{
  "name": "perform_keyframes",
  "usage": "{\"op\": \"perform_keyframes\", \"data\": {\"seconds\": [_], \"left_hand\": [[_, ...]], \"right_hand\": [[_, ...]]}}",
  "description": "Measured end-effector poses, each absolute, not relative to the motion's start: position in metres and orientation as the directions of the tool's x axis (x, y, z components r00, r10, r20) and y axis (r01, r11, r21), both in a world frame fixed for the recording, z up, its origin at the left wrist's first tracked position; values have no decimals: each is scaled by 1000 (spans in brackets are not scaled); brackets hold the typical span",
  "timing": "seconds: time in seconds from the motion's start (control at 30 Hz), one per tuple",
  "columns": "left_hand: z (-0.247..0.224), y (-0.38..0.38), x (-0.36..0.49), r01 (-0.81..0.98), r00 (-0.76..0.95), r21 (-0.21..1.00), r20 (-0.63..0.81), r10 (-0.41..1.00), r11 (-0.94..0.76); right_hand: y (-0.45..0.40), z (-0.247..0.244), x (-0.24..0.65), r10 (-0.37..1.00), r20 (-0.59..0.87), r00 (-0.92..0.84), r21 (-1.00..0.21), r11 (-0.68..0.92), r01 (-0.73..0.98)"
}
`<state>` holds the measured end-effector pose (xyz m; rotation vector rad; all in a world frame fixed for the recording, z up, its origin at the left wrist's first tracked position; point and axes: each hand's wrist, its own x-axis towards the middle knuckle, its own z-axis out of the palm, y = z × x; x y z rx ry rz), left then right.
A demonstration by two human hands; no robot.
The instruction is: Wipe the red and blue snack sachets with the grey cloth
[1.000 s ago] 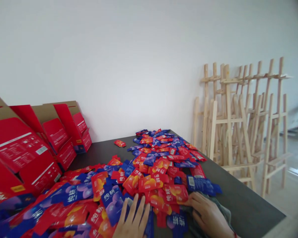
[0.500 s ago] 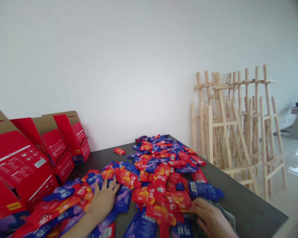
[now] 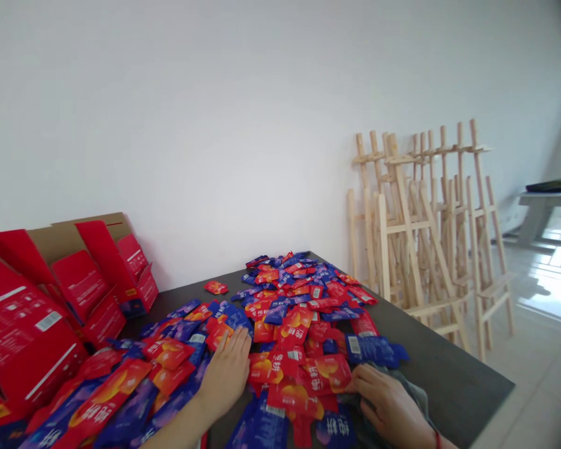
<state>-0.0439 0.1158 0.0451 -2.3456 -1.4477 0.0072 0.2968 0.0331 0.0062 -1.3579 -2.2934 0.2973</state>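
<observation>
Left of my left fingers stand opened red cardboard boxes [image 3: 25,321]. My left hand [image 3: 224,374] lies flat and slightly spread on the heap of red and blue sachets [image 3: 290,330], gripping none, on the dark table [image 3: 449,368]. My right hand [image 3: 388,405] rests half-curled on a grey cloth [image 3: 414,393] beside the heap; I cannot tell whether it grips. Past those fingers lean wooden easels [image 3: 416,249].
</observation>
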Motion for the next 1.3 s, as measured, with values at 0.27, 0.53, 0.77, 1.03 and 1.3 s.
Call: {"op": "perform_keyframes", "data": {"seconds": [0.27, 0.53, 0.77, 1.03, 1.3], "left_hand": [[36, 172, -71, 887, 408, -275, 90, 909, -371], [51, 163, -98, 898, 307, -349, 60, 950, -268], [9, 46, -30, 776, 620, -269, 157, 769, -571], [-10, 24, -30, 661, 746, -197, 71, 662, -724], [25, 52, -134, 796, 600, -192, 125, 790, -574]], "right_hand": [[34, 5, 297, 872, 273, -406, -393, 486, 780], [35, 4, 297, 875, 282, -392, -396, 479, 783], [34, 5, 296, 870, 307, -385, -390, 484, 783], [33, 5, 297, 861, 331, -387, -391, 498, 774], [34, 7, 295, 875, 294, -383, -368, 474, 800]]}}
